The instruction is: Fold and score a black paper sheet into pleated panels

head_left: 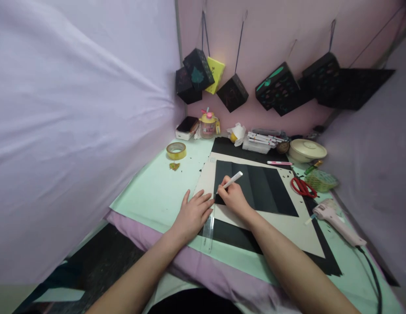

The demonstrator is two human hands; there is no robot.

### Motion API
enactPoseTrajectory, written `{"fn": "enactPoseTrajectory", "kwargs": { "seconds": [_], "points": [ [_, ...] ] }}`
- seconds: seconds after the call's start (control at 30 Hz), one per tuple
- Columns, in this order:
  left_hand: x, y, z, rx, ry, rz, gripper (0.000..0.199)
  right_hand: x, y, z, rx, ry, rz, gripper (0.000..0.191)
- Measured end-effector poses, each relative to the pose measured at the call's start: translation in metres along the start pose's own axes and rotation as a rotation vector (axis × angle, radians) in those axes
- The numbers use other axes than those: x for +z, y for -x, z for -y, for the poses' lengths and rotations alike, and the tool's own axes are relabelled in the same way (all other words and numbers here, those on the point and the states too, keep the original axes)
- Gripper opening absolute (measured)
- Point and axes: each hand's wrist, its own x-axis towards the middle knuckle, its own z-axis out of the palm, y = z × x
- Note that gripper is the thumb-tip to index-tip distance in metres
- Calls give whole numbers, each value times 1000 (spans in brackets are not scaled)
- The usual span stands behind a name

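My right hand (232,195) grips a white pen (235,178), its tip down at the left edge of a folded black sheet (265,187). Creases run across that sheet, which lies on a larger white board (301,231). Flat with fingers spread, my left hand (194,213) presses on a clear ruler (208,231) beside the black sheet's left edge. Part of the ruler is hidden under the fingers. More black paper (235,235) shows beneath the white board.
A yellow tape roll (176,151) lies to the left. On the right are red-handled scissors (303,187), a glue gun (337,222) with its cord, and a pink craft knife (279,163). Markers (263,138), a lidded bowl (307,150) and a jar (208,125) stand behind. Black boxes (232,93) hang above.
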Motion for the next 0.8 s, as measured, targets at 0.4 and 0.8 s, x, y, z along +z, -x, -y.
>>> {"fn": "enactPoseTrajectory", "kwargs": {
  "seconds": [0.4, 0.8],
  "points": [
    [2, 1, 4, 19, -9, -46, 30, -2, -2, -3, 13, -297, -60, 31],
    [-4, 2, -2, 0, 20, -40, 31, 1, 1, -2, -58, -213, 54, 29]
  ]
}}
